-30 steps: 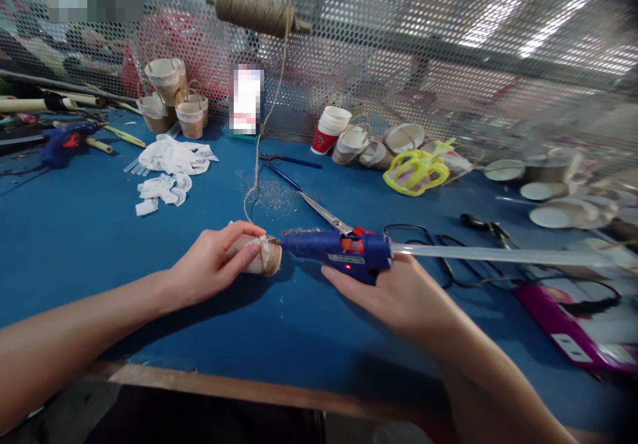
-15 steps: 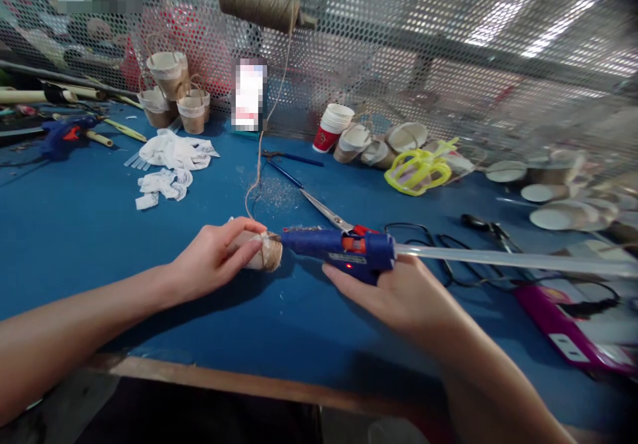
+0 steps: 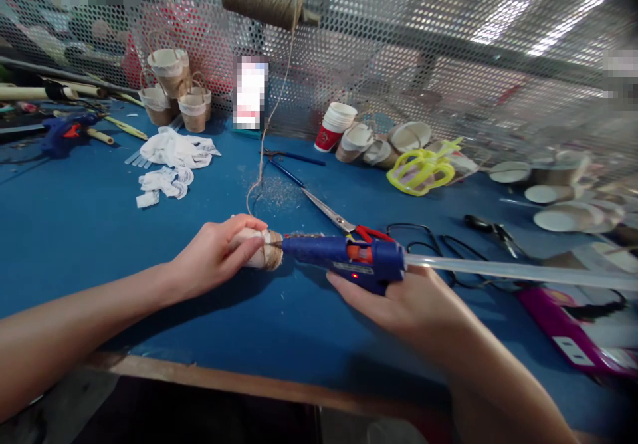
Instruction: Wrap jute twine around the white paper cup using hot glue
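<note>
My left hand (image 3: 219, 251) is closed around a small paper cup (image 3: 253, 258) lying on its side, its right end wound with twine (image 3: 272, 252). In my right hand (image 3: 399, 298) is a blue hot glue gun (image 3: 343, 254), its small red light lit. A long clear glue stick (image 3: 478, 269) juts out of its back. The gun's nozzle points left and meets the twine-wound end of the cup, near my left fingertips. From the cup a loose strand of twine (image 3: 262, 158) runs up to a spool (image 3: 262, 2) on the mesh.
Scissors (image 3: 343, 223) with red handles lie just behind the glue gun. White lace scraps (image 3: 177, 148) and twine-covered cups (image 3: 192, 113) stand back left. A paper cup stack (image 3: 329, 135), a yellow basket (image 3: 421, 171) and a purple power strip (image 3: 563, 331) are to the right.
The glue gun has shifted slightly right and down, with its nozzle still at the cup's twine. More of the scissors' red handles shows. My left hand keeps its hold on the cup.
</note>
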`<state>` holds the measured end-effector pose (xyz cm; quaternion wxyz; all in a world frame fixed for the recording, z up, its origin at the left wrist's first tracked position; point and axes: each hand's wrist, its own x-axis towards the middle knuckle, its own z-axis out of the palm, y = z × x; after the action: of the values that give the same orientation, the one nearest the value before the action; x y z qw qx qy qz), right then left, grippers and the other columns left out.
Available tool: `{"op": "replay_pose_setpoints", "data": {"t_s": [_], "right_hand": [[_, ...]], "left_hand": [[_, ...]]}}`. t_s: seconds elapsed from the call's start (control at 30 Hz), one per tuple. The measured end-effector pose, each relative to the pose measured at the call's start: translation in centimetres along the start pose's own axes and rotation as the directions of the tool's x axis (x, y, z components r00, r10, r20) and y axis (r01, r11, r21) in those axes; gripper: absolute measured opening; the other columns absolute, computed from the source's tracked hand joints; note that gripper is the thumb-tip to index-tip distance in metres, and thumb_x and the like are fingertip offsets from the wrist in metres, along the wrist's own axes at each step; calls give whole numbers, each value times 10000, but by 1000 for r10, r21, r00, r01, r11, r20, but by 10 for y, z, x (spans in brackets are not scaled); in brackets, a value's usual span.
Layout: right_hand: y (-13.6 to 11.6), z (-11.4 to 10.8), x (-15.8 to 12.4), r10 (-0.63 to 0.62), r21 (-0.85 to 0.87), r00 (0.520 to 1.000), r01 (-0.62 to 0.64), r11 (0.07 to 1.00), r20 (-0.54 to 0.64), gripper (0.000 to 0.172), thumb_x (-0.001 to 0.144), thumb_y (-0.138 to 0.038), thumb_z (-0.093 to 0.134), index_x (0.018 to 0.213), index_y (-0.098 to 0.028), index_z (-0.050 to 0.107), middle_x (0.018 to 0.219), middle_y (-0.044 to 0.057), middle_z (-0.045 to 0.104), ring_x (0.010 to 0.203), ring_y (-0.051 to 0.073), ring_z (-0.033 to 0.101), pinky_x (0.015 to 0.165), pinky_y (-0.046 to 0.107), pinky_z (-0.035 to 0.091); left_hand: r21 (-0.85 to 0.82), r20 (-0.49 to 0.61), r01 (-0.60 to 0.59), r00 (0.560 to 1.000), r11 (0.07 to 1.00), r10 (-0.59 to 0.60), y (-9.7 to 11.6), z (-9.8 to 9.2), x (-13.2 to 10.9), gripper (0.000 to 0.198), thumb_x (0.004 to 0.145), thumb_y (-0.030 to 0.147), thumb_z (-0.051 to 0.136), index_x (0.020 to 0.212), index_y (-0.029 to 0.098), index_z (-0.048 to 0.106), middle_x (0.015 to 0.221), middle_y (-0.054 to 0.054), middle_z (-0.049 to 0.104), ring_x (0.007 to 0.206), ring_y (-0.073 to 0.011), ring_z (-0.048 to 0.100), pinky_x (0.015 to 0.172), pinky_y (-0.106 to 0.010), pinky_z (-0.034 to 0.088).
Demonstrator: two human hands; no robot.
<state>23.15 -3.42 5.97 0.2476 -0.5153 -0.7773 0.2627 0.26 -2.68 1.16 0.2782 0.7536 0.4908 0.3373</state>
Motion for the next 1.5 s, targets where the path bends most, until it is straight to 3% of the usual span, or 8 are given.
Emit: {"op": "replay_pose_setpoints", "data": {"t_s": [0.37,0.73,0.83,0.93,1.03,1.2,1.37,1.5], "right_hand": [[-1,2,4,23,-258,998,-39,965,-67,231,718,-380,495,630,-208,621,531,17,605,484,186,561,456,294,442],[0,2,-1,-173,-321,985,155,934,-28,236,782,-264,468,598,-213,606,457,-3,536,410,130,486,399,252,403],[0,-4,-1,-338,-412,939,335,848,67,277,815,-237,428,639,-211,641,465,6,552,389,122,480,389,249,395],[2,-9,-1,-511,-541,849,496,679,138,368,847,-211,343,699,-211,680,521,44,592,446,156,533,434,283,415],[3,-9,-3,-578,-605,802,537,588,150,426,850,-179,287,723,-220,691,557,68,612,501,195,567,451,312,412],[4,-3,-4,-503,-536,861,459,708,73,295,822,-225,388,714,-224,662,561,47,602,500,182,567,462,300,434],[0,5,-4,-282,-331,954,236,914,-100,171,779,-210,480,673,-224,613,582,27,611,524,174,589,508,290,477],[-1,4,-6,-323,-361,945,283,889,-55,205,785,-190,471,670,-240,633,575,25,612,519,167,593,499,279,483]], "left_hand": [[24,1,-26,1000,999,26,2,-1,0,270,876,323,432,1031,159,579,741,-9,673,605,-115,589,551,-197,413],[-23,21,109,994,994,-109,4,-2,4,313,863,372,423,1003,156,599,693,-6,650,570,-121,543,513,-210,379],[-35,26,123,992,992,-122,4,-2,5,319,861,375,417,1010,154,592,782,-25,670,639,-138,564,570,-231,406],[-47,35,144,989,989,-142,3,-2,6,312,860,362,415,1012,148,585,849,-42,676,697,-152,578,615,-250,420],[-35,37,145,989,989,-144,3,-2,7,313,859,354,410,1016,146,583,848,-44,675,687,-152,574,612,-253,415],[3,14,144,989,990,-144,5,-2,6,310,856,348,406,996,145,594,811,-36,667,659,-150,562,597,-250,403],[-41,13,139,990,989,-139,6,-2,6,320,857,379,414,978,147,599,776,-26,661,654,-148,565,581,-236,401],[-21,22,143,990,990,-143,4,-2,6,300,862,355,412,996,153,589,808,-27,659,664,-143,558,599,-244,401]]}}
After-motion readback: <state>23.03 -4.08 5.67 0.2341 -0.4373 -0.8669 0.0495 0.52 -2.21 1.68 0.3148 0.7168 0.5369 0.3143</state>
